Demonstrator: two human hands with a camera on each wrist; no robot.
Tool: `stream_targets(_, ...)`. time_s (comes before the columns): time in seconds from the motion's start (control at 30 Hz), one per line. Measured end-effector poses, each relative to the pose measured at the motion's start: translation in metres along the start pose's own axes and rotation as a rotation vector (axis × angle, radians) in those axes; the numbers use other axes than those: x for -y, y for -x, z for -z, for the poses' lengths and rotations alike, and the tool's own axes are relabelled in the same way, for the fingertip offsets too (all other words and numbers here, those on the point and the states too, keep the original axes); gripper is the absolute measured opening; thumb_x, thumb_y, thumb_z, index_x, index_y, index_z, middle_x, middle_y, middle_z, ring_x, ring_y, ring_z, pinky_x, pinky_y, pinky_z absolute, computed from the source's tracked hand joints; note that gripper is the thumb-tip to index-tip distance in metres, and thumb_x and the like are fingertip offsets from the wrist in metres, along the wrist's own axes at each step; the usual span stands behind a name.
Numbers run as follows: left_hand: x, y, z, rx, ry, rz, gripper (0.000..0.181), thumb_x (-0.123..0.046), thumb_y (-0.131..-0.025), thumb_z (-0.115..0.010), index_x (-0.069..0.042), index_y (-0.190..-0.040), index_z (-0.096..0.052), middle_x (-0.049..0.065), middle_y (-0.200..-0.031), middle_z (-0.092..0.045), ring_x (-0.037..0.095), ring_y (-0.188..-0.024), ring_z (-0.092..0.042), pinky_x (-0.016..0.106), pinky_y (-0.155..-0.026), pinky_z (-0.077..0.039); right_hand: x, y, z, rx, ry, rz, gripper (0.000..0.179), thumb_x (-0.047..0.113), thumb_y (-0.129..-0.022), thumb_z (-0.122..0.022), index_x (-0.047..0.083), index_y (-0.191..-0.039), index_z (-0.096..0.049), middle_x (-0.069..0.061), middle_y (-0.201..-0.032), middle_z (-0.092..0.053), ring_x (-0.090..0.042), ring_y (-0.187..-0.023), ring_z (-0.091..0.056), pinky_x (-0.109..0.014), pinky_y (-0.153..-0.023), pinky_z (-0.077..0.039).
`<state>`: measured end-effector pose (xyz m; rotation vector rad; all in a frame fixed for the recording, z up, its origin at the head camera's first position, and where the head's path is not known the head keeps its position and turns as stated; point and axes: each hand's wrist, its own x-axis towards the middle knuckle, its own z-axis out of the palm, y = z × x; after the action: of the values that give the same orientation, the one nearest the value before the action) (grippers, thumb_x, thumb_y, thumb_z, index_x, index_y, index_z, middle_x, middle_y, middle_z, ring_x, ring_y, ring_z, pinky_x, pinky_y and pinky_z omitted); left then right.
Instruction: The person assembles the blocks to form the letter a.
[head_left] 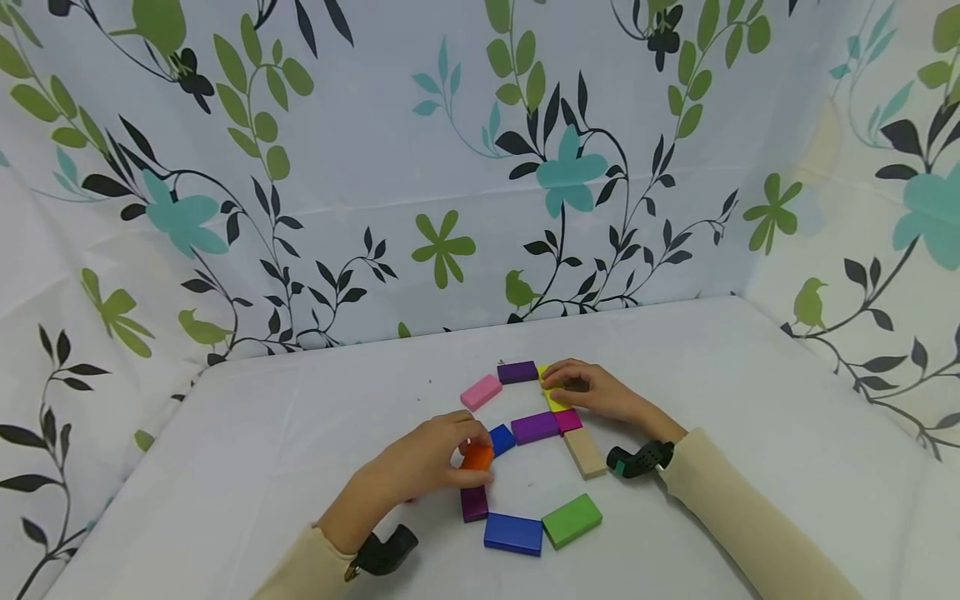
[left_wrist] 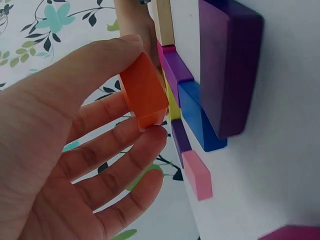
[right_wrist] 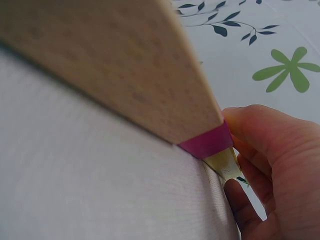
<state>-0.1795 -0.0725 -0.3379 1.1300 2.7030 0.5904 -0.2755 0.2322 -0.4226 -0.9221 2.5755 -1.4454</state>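
My left hand (head_left: 420, 457) pinches an orange block (left_wrist: 144, 90) between thumb and fingers, held just over the table beside a small blue block (head_left: 502, 439). A dark purple block (head_left: 474, 505) lies just in front of that hand. My right hand (head_left: 596, 392) is at the far side of the layout, thumb and fingers about a yellow block (head_left: 557, 403) that rests on the table. That yellow block meets a magenta block (head_left: 567, 420), which adjoins a bare wooden block (head_left: 585, 453). A violet block (head_left: 536, 427) lies between the magenta and blue ones.
At the back lie a purple block (head_left: 517, 372) and a pink block (head_left: 481, 392). Nearer me, a larger blue block (head_left: 513, 533) touches a green block (head_left: 572, 520). A magenta piece (left_wrist: 295, 233) shows at the left wrist view's edge. A patterned curtain (head_left: 337, 167) hangs behind the white table (head_left: 697, 375).
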Motion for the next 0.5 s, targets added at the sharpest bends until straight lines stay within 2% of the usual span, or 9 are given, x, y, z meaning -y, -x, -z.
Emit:
stream_targets(0.3,-0.011,-0.015,-0.006,0.015,-0.013,-0.081,0.033,-0.033,-0.087,-0.074,-0.011,-0.111,-0.067,0.0,-0.102,-0.061,0.011,-0.091,-0.056,0.017,-0.08,-0.051,-0.001,0.0,0.0,-0.009,0.025,0.001,0.025,0.016,-0.095,-0.064,0.008,-0.118,-0.068,-0.012,-0.133,-0.057,-0.032,-0.128,-0.048,-0.047,-0.104,-0.041)
stream_targets(0.5,-0.023,-0.025,-0.009,0.03,0.009,-0.085,0.036,-0.037,-0.087,-0.073,-0.012,-0.112,-0.067,-0.001,-0.101,-0.061,0.01,-0.09,-0.056,0.017,-0.078,-0.05,0.001,0.0,0.0,-0.001,0.0,-0.008,0.026,0.014,-0.095,-0.063,0.007,-0.119,-0.067,-0.013,-0.133,-0.056,-0.033,-0.129,-0.047,-0.05,-0.106,-0.039)
